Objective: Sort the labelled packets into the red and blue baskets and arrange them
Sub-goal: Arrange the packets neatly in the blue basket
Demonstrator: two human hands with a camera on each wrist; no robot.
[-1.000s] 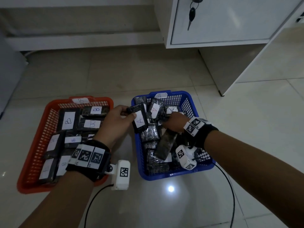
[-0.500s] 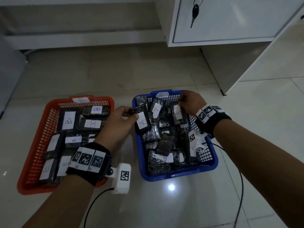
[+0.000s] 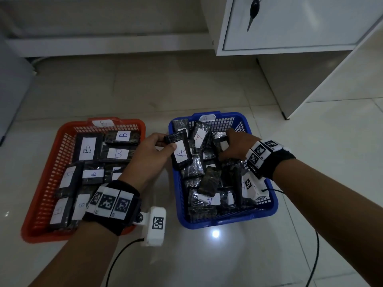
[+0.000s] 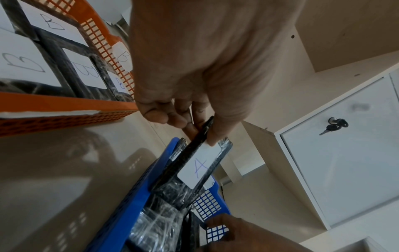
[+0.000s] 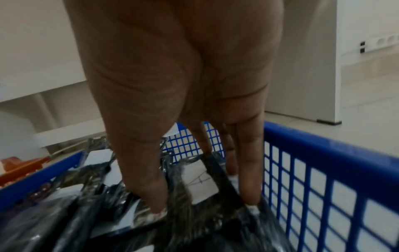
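Note:
My left hand (image 3: 163, 145) pinches a black packet labelled A (image 3: 181, 152) by its top end, tilted over the left rim of the blue basket (image 3: 228, 221). The left wrist view shows the same A packet (image 4: 198, 168) between thumb and fingers. My right hand (image 3: 227, 145) is inside the blue basket near its far right corner. Its thumb and fingers grip another A packet (image 5: 200, 184) standing on edge among several wrapped A packets. The red basket (image 3: 41, 183) on the left holds several packets labelled B (image 3: 88, 149), lying flat in rows.
Both baskets sit on a glossy tiled floor. A white cabinet (image 3: 290, 23) with a key in its door stands behind on the right, and its side panel (image 3: 277, 88) reaches the floor just behind the blue basket. Wrist-camera cables trail toward me.
My right hand went from the basket's middle to its far rim, then came back slightly and closed around an upright A packet. My left hand kept holding its A packet in place.

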